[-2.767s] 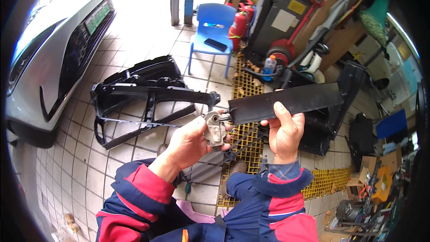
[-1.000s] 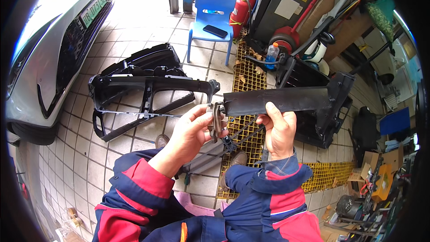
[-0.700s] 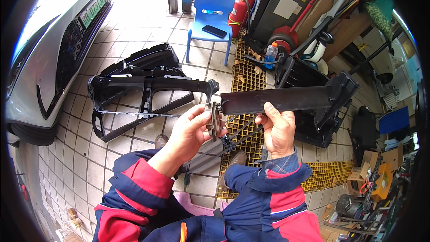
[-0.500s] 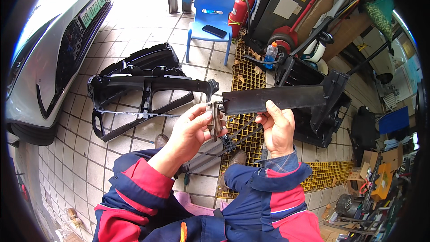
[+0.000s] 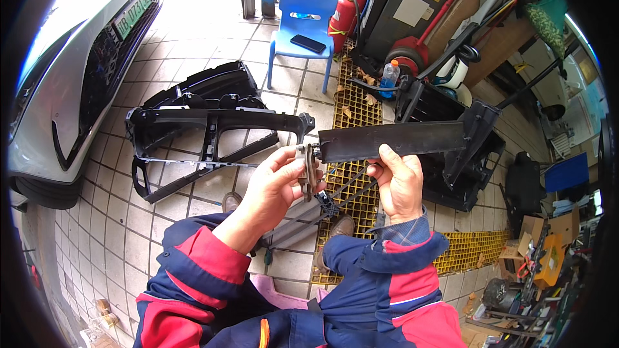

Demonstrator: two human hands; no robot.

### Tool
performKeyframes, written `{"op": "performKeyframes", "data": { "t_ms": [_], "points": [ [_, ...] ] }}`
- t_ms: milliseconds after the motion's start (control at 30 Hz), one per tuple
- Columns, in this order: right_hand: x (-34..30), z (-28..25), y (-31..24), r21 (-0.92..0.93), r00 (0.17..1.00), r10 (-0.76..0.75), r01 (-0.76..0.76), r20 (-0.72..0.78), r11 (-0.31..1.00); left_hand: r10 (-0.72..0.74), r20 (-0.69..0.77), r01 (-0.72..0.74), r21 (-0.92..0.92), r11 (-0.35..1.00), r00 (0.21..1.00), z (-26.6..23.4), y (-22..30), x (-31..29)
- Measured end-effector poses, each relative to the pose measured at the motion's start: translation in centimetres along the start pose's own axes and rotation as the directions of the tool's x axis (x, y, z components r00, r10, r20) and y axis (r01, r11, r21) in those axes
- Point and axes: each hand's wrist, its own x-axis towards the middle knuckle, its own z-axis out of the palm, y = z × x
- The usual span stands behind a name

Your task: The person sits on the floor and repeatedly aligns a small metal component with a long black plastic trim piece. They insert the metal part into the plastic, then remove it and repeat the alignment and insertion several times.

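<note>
My left hand (image 5: 269,183) is closed around a small, dull grey-brown piece that looks like a metal bracket (image 5: 307,174), gripped between thumb and fingers. Its upper part meets the left end of a long, flat black plastic slat (image 5: 393,142), where a small dark pin-like joint shows. My right hand (image 5: 400,183) pinches the slat's lower edge, thumb on the near face and fingers curled behind it. The slat's right end overlaps a black plastic frame (image 5: 474,135); whether they are joined I cannot tell.
A large black plastic frame (image 5: 209,135) lies on the tiles at left, near a silver car (image 5: 58,90). A blue chair (image 5: 303,19) bears a phone (image 5: 308,43). Fire extinguishers (image 5: 343,22), a bottle (image 5: 390,76), yellow grating (image 5: 358,109) and cardboard boxes (image 5: 512,259) stand around.
The slat and both hands have shifted very slightly left. The bracket has turned a little, showing a narrower side. Both grips stay the same.
</note>
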Motion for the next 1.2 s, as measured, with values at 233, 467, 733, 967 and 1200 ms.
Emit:
{"op": "performKeyframes", "data": {
  "t_ms": [233, 467, 733, 967, 1200],
  "points": [
    [0.1, -0.5, 0.1, 0.115, 0.997, 0.03, -0.038, 0.074, 0.993, 0.054, -0.016, -0.054, 0.029, 0.998, 0.998, -0.1, 0.1, 0.0],
    [0.6, -1.1, 0.2, 0.282, 0.987, 0.103, -0.133, 0.12, 0.95, 0.235, 0.072, -0.246, 0.306, 0.92, 0.969, 0.2, -0.2, -0.1],
    [1.0, -1.4, 0.6, 0.402, 0.979, 0.129, -0.182, 0.155, 0.897, 0.526, 0.332, -0.541, 0.781, 0.312, 0.783, 0.5, 0.2, -0.6],
    [0.7, -1.2, -0.1, 0.352, 0.972, 0.161, -0.212, 0.169, 0.912, 0.489, 0.239, -0.486, 0.733, 0.476, 0.839, 0.9, -0.2, -0.7],
    [0.7, -1.3, -0.1, 0.344, 0.976, 0.15, -0.198, 0.16, 0.918, 0.469, 0.237, -0.47, 0.742, 0.478, 0.851, 0.8, -0.2, -0.7]
  ]
}}
